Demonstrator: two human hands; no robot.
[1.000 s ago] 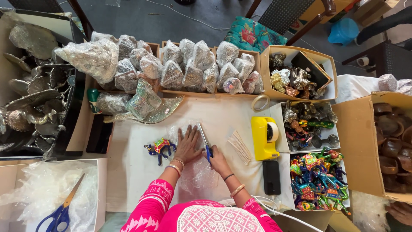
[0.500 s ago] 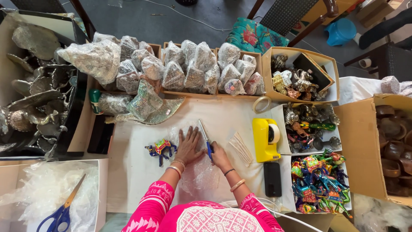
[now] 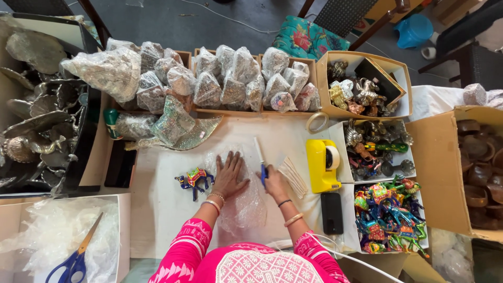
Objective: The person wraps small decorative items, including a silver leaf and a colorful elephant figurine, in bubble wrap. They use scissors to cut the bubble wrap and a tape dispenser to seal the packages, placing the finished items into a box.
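Left hand (image 3: 229, 175) lay flat, fingers spread, pressed onto a clear bubble wrap sheet (image 3: 243, 202) near the middle of the worktop (image 3: 157, 209). Right hand (image 3: 273, 183) closed around the blue handles of small scissors (image 3: 260, 160) — blades pointed toward the far edge, over the sheet's right margin. Whether blades were parted: could not tell.

Just left of the left hand, apart from it: a painted toy camel (image 3: 195, 181), blue with red and green saddle, lying on the bare worktop. Just right of the right hand: a small fan of pale paper strips (image 3: 293, 177). Beyond those, a yellow tape dispenser (image 3: 322, 165), with a black phone (image 3: 332, 212) at its near end and a loose tape roll (image 3: 317, 123) at its far end.

Along the far edge: cardboard trays packed with bubble-wrapped bundles (image 3: 230, 81). Right side: white boxes of metal figurines (image 3: 374, 152) and bright painted animals (image 3: 390, 217); further right, a carton of brown wooden bowls (image 3: 479, 173). Left edge: a black bin of silver metal pieces (image 3: 36, 131). Near-left corner: a white box of plastic wrap with large blue-handled scissors (image 3: 76, 257) resting on top — well apart from both hands.

Pink embroidered sleeves (image 3: 186, 251) and bangles visible at the near edge.
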